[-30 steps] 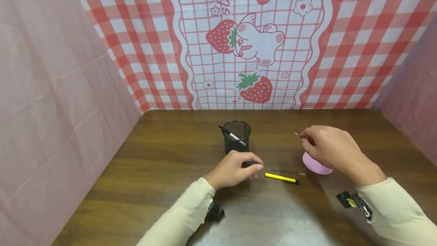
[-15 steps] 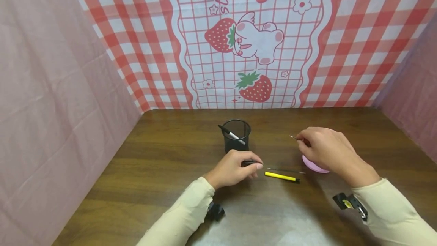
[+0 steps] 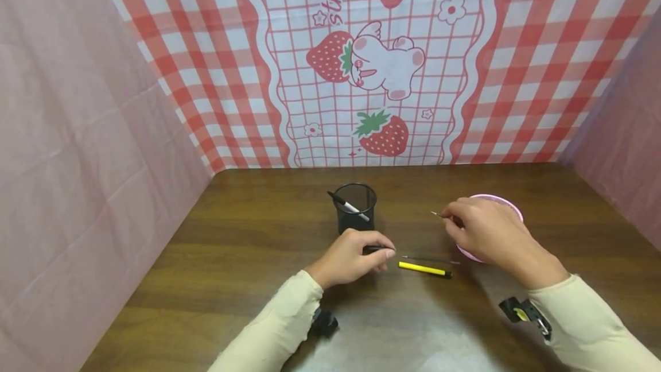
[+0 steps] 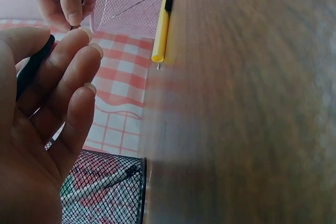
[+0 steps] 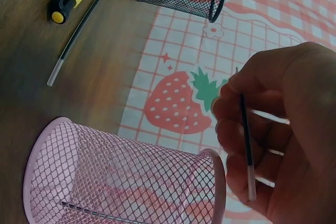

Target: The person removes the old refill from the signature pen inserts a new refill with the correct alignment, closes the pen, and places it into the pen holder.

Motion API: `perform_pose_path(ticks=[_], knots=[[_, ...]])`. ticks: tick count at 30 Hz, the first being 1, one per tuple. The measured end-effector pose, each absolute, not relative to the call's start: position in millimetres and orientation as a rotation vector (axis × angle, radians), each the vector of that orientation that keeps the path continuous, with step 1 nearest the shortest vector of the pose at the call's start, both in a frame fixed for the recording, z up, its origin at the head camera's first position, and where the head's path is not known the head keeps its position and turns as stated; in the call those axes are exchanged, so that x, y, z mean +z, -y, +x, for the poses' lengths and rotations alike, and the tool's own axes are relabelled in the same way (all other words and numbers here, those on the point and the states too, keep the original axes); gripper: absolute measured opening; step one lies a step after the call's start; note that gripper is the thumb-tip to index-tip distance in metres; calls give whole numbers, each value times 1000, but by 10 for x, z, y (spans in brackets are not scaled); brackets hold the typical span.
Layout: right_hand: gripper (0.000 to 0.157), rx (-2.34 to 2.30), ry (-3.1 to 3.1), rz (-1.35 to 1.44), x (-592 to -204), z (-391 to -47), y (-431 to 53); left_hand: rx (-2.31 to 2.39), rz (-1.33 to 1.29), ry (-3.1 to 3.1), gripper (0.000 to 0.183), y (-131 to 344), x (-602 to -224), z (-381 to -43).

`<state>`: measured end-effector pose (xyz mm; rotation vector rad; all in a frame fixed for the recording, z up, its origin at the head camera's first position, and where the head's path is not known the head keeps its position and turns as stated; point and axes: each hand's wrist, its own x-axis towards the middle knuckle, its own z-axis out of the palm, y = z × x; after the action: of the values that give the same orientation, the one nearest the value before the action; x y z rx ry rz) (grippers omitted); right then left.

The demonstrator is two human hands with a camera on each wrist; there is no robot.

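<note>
My left hand pinches a slim black piece between thumb and fingers; the fingers hide much of it, and I cannot tell what it is. My right hand pinches a thin pen refill, dark with a clear end, its tip pointing left in the head view. Under and behind that hand a pink mesh pen holder stands upright, a thin dark refill inside it. Between the hands lie a yellow pen with a black end and, alongside it, another refill.
A black mesh pen holder stands just beyond my left hand, a white pen with a black end leaning in it. The brown wooden table meets a red checked strawberry cloth at the back and pink cloth at both sides.
My right hand has shifted left and slightly toward me with the refill. The pink holder's rim now shows past it. My left hand stays put.
</note>
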<state>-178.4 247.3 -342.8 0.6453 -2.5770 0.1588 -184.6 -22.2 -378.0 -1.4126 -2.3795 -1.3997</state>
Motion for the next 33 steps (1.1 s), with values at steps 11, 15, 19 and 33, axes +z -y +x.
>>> perform_pose_path(ticks=[11,15,19,33], knots=[[5,200,2600,681,-3459,-1784,-2425,-1411,-1410,2392,7,219,-3799,-1852],[6,195,2635,676,-3482,-1767,-2388,-1433,-1416,2394,8,222,-3770,-1836],[7,195,2672,668,-3512,-1756,-2359,-1437,-1411,2404,8,222,-3755,-1830],[8,192,2640,725,-3581,-1761,-2316,-1456,-1407,2431,8,214,-3757,-1837]])
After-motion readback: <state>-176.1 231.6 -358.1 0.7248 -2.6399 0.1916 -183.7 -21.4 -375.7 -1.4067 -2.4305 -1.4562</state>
